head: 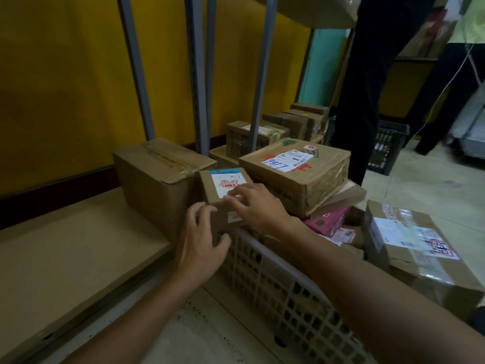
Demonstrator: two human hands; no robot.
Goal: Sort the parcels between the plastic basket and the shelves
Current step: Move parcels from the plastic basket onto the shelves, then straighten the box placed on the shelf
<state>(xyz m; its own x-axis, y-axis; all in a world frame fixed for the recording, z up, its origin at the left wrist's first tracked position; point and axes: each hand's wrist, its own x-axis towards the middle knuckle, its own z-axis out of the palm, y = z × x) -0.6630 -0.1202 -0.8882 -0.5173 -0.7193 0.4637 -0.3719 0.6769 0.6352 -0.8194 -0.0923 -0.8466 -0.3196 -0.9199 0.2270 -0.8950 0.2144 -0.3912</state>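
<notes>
A small cardboard parcel with a white label sits at the corner of the beige plastic basket. My left hand curls round its near left side. My right hand lies on its top with fingers bent over the label. Inside the basket lie a pink box and a large labelled carton. A wide flat carton marked in blue pen rests on the basket's far side. On the low wooden shelf stands a taped brown box.
Grey shelf posts rise in front of a yellow wall. More brown parcels sit on the low shelf further back. A person in dark trousers stands at the right beside a black crate on the tiled floor.
</notes>
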